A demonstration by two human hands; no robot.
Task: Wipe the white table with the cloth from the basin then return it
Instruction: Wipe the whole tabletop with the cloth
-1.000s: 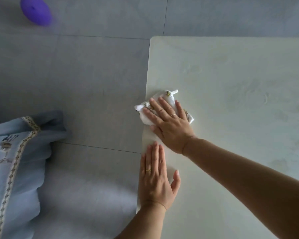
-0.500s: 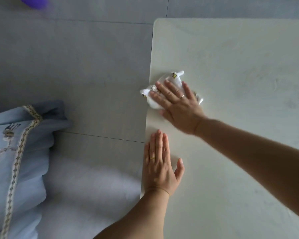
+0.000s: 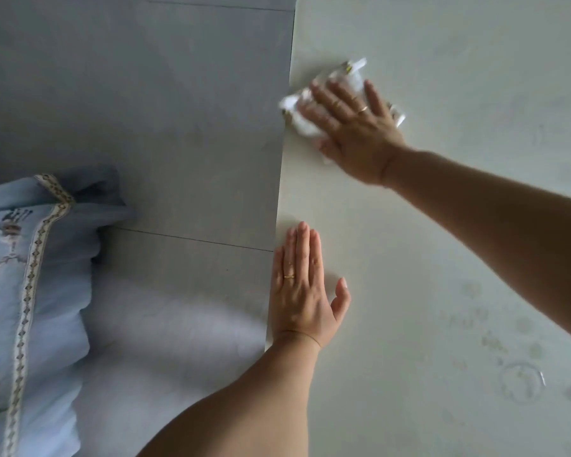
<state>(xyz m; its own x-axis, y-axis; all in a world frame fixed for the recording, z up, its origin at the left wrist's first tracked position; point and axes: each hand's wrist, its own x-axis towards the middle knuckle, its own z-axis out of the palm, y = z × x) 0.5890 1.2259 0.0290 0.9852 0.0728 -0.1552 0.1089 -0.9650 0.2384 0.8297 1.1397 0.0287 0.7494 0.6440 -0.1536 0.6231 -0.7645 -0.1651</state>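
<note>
A: Where is your crumpled white cloth with small yellow marks [image 3: 338,94] now?

B: It lies on your smooth white table [image 3: 442,225], at the left edge near the far corner, one end poking past the rim over the grey tiled floor [image 3: 145,110].

A: And your hands?

B: Your right hand [image 3: 353,127] presses flat on the cloth, fingers spread wide. Your left hand [image 3: 302,291] rests flat and bare on the table edge, nearer you, fingers together, thumb out. A pale blue embroidered cushion [image 3: 30,291] sits far left.

Single head-worn view, looking steeply down, close over the white table's [image 3: 442,225] left edge and adjoining floor [image 3: 145,110]; margins slightly blurred.
</note>
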